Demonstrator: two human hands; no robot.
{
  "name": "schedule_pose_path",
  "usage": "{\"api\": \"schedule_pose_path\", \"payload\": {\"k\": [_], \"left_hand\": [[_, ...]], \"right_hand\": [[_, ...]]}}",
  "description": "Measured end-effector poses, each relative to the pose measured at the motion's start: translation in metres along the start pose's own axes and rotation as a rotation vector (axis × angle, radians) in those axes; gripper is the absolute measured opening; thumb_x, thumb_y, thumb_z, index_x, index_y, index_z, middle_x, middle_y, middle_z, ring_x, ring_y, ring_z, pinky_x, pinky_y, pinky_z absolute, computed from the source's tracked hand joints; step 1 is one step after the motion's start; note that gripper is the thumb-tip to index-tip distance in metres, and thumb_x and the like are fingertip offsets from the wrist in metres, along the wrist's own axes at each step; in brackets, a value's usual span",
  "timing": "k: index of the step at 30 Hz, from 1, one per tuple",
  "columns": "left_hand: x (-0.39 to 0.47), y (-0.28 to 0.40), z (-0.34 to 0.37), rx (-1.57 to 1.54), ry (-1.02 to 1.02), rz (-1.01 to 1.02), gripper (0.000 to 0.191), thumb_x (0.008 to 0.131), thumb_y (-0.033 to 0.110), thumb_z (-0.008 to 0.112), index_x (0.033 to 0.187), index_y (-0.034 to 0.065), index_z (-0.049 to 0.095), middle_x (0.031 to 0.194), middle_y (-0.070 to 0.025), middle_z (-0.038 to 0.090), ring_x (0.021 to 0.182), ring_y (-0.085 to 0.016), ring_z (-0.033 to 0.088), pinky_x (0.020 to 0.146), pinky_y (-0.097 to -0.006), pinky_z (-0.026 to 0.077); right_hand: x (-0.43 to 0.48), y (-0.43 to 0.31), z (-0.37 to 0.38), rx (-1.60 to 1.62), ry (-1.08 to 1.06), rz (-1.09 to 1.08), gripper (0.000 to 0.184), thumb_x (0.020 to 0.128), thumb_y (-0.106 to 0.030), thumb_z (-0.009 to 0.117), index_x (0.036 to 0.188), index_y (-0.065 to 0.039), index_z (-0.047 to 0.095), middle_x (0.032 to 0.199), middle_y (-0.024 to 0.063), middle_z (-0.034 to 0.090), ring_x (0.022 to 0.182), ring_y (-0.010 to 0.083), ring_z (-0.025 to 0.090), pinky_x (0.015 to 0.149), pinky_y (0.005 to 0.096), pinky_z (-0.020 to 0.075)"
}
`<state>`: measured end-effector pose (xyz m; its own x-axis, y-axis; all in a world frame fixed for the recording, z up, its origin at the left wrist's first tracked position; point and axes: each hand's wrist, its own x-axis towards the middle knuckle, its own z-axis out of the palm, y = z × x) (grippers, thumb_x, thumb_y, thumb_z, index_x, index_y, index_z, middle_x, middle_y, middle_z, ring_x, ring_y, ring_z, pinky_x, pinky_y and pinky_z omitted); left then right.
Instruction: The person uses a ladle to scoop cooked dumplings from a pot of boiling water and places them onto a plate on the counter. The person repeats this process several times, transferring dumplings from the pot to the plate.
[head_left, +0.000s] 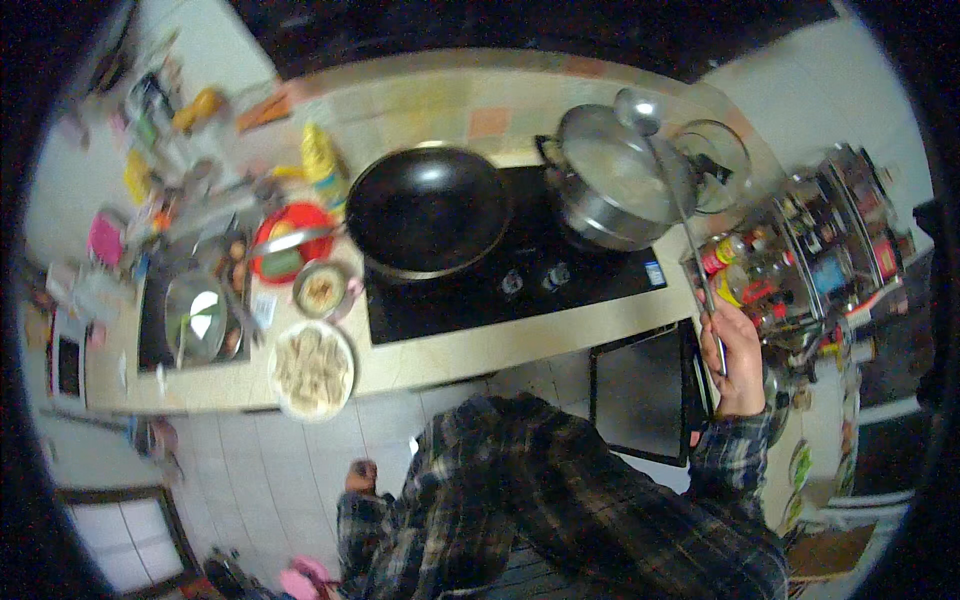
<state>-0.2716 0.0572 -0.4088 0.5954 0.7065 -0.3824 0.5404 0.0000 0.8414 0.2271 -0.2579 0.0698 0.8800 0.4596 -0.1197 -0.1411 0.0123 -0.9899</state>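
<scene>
My right hand (733, 346) grips the long metal handle of a ladle (680, 210). Its shiny bowl is raised over the far rim of a steel pot (626, 231), which stands on the right side of the black cooktop (442, 311). Cloudy, pale contents (615, 165) show inside the pot. To the left, a black wok (427, 214) sits on the cooktop with nothing visible in it. My left hand (361, 476) hangs low beside my body, above the floor; it is small and blurred, so its fingers are hard to make out.
A plate of pale dumplings (311, 370) rests at the counter's front edge, beside a small bowl (321, 289) and a red basin (292, 244). The sink (196, 322) is farther left. A glass lid (712, 161) leans behind the pot. Bottles crowd a rack (806, 232) at right.
</scene>
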Motion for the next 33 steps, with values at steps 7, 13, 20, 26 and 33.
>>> {"api": "schedule_pose_path", "payload": {"k": [7, 13, 20, 26, 33], "left_hand": [[-0.008, 0.022, 0.027, -0.383, 0.002, -0.283, 0.028, 0.079, 0.031, 0.058, 0.089, 0.0051, 0.052, 0.067, -0.0043, 0.057, 0.055, -0.014, 0.052, 0.048, -0.0282, 0.043], [-0.012, 0.064, 0.037, -0.276, -0.139, -0.306, 0.022, 0.083, 0.026, 0.057, 0.09, 0.0054, 0.051, 0.07, -0.0065, 0.058, 0.055, -0.015, 0.053, 0.041, -0.0292, 0.04], [-0.031, 0.108, 0.071, -0.291, 0.1, -0.345, 0.022, 0.085, 0.024, 0.056, 0.098, 0.0075, 0.05, 0.078, -0.0072, 0.06, 0.061, -0.015, 0.056, 0.043, -0.0293, 0.043], [-0.043, 0.135, 0.103, -0.114, 0.087, -0.284, 0.033, 0.082, 0.033, 0.06, 0.098, 0.0069, 0.05, 0.08, -0.0079, 0.06, 0.065, -0.017, 0.059, 0.046, -0.0315, 0.045], [-0.043, 0.162, 0.129, -0.108, 0.136, -0.313, 0.029, 0.083, 0.028, 0.058, 0.1, 0.0068, 0.049, 0.082, -0.0085, 0.061, 0.066, -0.017, 0.059, 0.045, -0.0331, 0.044]], "right_hand": [[0.067, -0.016, -0.059, 0.24, -0.028, 0.15, 0.031, 0.084, -0.014, 0.05, 0.11, 0.004, 0.051, 0.07, 0.001, 0.051, 0.04, 0.003, 0.039, 0.031, 0.016, 0.0285], [0.119, 0.003, -0.083, 0.778, -0.277, 0.486, 0.032, 0.085, -0.009, 0.046, 0.114, 0.004, 0.043, 0.075, 0.0017, 0.049, 0.048, 0.0028, 0.036, 0.032, 0.0156, 0.0271], [0.153, 0.011, -0.094, 0.969, -0.264, 0.672, 0.032, 0.087, -0.004, 0.041, 0.117, 0.007, 0.038, 0.077, 0.0043, 0.046, 0.048, 0.0026, 0.034, 0.032, 0.0136, 0.0271], [0.162, 0.013, -0.116, 1.105, -0.316, 0.765, 0.03, 0.088, -0.007, 0.041, 0.115, 0.004, 0.036, 0.074, 0.0043, 0.049, 0.047, 0.0046, 0.037, 0.035, 0.0154, 0.0317], [0.177, 0.009, -0.136, 1.059, -0.3, 0.789, 0.029, 0.086, -0.007, 0.046, 0.112, 0.004, 0.038, 0.075, 0.0048, 0.05, 0.049, 0.0052, 0.039, 0.036, 0.0166, 0.0332]]}}
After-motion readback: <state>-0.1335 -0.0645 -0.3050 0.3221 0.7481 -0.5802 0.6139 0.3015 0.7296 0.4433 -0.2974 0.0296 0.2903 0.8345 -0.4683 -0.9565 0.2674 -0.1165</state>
